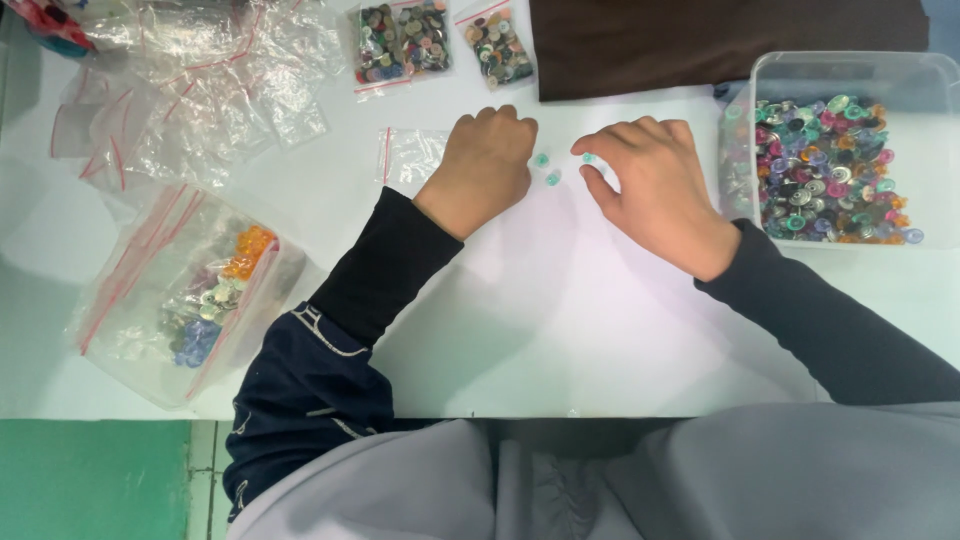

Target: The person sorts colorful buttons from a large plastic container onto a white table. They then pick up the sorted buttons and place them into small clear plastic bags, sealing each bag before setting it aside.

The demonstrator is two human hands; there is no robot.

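On the white table (560,320) my left hand (487,165) rests curled into a loose fist beside two small teal buttons (546,168). My right hand (655,190) lies a little to the right, its fingertips pinching a third teal button (588,158). A small empty zip bag (410,155) lies flat just left of my left hand.
A clear plastic tub (850,75) full of mixed coloured buttons stands at the right. A large zip bag (170,290) of buttons lies front left. Several empty zip bags (190,90) are piled at back left, two filled small bags (440,42) and a dark brown cloth (720,40) at the back.
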